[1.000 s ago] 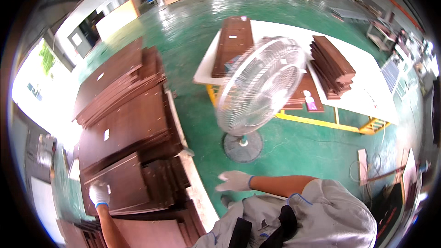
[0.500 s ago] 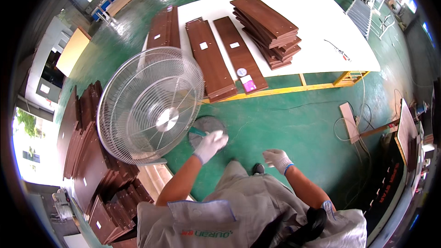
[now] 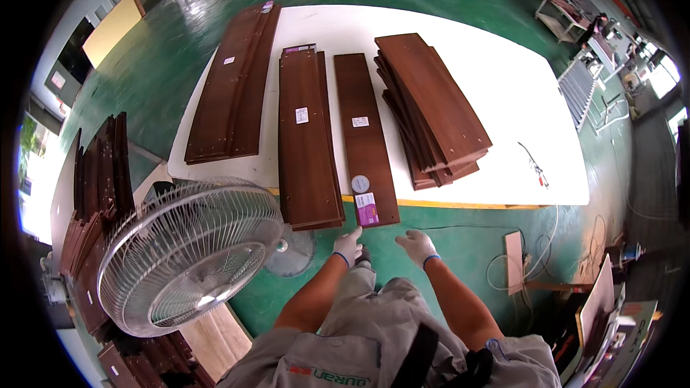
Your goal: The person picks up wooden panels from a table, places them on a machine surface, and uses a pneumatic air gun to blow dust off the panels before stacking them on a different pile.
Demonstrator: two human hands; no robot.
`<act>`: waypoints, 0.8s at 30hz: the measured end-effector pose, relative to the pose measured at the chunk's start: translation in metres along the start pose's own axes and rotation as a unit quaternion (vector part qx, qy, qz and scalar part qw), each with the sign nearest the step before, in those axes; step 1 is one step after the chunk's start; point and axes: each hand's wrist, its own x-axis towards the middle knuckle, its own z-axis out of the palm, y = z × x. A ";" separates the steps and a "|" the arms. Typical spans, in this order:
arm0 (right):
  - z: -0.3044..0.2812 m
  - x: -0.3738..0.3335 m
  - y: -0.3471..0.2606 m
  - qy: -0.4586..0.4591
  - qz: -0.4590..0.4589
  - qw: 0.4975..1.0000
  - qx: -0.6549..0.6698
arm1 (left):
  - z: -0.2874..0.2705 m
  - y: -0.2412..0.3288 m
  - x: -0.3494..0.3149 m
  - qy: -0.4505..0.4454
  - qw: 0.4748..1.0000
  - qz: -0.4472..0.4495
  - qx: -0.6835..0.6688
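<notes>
My left hand [image 3: 348, 246], in a white glove with a blue cuff, is by the near end of a single dark brown board [image 3: 357, 145]. Its fingers are loosely apart and hold nothing; whether a fingertip touches the board's edge is unclear. Similarly gloved, my right hand [image 3: 417, 247] hangs half curled and empty, just right of that end. The board lies lengthwise on the white tabletop [image 3: 514, 93], its near end overhanging the edge. On it are a white label [image 3: 360, 122], a round grey sticker [image 3: 360, 184] and a purple-and-white label [image 3: 366, 209].
Brown board stacks flank the single board: one [image 3: 307, 158] close left, another [image 3: 233, 93] farther left, an uneven pile [image 3: 435, 104] to the right. A caged fan [image 3: 190, 259] stands at my left, near more boards [image 3: 100, 172]. A cabled tool [image 3: 535, 165] rests on the tabletop; cables [image 3: 550, 248] lie at right.
My left hand has moved off the green part beside the fan and over to the board's end. Both hands are closer to the table, which now looks nearer; the fan has shifted lower left.
</notes>
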 end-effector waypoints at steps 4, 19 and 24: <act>0.009 0.020 -0.045 -0.176 -0.047 0.983 -0.023 | -0.016 -0.012 0.004 0.034 0.953 0.181 -0.242; 0.032 0.129 -0.081 -0.347 -0.206 0.889 -0.217 | -0.004 0.057 -0.007 0.127 0.763 0.425 -0.470; 0.027 0.133 -0.116 -0.325 0.025 0.931 0.166 | 0.034 0.020 -0.049 0.176 0.735 0.396 -0.522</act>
